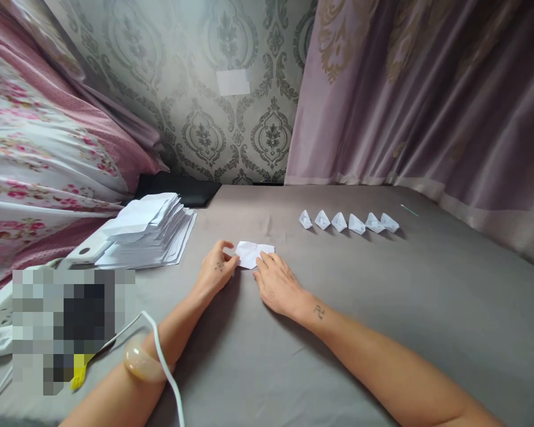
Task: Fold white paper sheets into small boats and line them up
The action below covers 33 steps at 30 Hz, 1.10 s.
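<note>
A small folded sheet of white paper (247,254) lies on the grey cloth in front of me. At its left corner, my left hand (216,265) has its thumb against the edge, the forefinger curved above and apart from the thumb; the other fingertips are hidden. My right hand (278,281) rests palm down over the paper's right part, fingers stretched out on it. Beyond and to the right, several small folded white paper shapes (339,222) stand in a row. A thick pile of white paper sheets (149,228) sits to the left.
Grey cloth (360,356) covers the surface. A white power strip (86,252) lies left, beside a blurred patch. A white cable (153,332) crosses over my left forearm. Behind the pile is a black flat item (182,190); a thin stick (409,210) lies far right. Curtains (365,118) hang behind.
</note>
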{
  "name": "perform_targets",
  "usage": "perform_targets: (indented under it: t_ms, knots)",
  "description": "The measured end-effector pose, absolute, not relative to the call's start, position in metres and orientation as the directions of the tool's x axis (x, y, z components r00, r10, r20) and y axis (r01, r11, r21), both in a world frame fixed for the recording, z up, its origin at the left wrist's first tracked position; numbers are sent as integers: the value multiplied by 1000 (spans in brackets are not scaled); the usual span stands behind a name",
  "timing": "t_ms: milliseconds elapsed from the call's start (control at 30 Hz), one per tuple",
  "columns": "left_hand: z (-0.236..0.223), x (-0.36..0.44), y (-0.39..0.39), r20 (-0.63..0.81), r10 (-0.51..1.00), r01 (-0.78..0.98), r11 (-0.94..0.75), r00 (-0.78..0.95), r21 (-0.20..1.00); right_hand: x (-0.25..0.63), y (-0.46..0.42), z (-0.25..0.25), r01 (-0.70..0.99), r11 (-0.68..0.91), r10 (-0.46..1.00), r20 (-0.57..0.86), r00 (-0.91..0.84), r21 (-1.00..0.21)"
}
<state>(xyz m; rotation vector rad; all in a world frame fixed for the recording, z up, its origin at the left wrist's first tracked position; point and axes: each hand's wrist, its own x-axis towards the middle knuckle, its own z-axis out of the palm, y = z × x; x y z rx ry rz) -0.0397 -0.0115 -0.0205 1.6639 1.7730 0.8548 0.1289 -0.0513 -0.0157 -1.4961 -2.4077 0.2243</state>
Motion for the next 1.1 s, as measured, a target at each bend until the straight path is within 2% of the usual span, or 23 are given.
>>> perform_targets:
  t_ms: [67, 233, 367, 467, 567, 767, 933, 1100]
  knots:
    - [-21, -40, -14, -2, 999, 592, 24, -37, 806, 133, -44, -17, 810, 485, 874, 176, -452, -330]
    - [-14, -41, -23, -154, 983, 581, 68, 100, 811, 145, -25, -25, 716, 562, 825, 229, -516, -414]
    - [-8, -41, -32, -191, 955, 581, 25, 226, 814, 151, -18, -27, 644, 625, 774, 238, -587, -441]
    - [-7, -39, -37, -122, 963, 671, -74, 240, 738, 151, -18, -23, 652, 627, 770, 209, -603, -427]
    - [-10, -38, -38, 26, 971, 784, -207, 237, 585, 152, -21, -16, 685, 628, 774, 196, -603, -370]
    - [-15, -41, -30, 208, 925, 806, -380, 319, 454, 160, -23, -3, 657, 676, 727, 152, -670, -333]
    - [-16, -42, -18, 140, 949, 793, -314, 283, 522, 164, -22, 4, 647, 690, 703, 89, -705, -325]
    - [-14, -41, -12, 106, 970, 764, -237, 218, 601, 166, -21, 9, 631, 699, 692, 94, -716, -338]
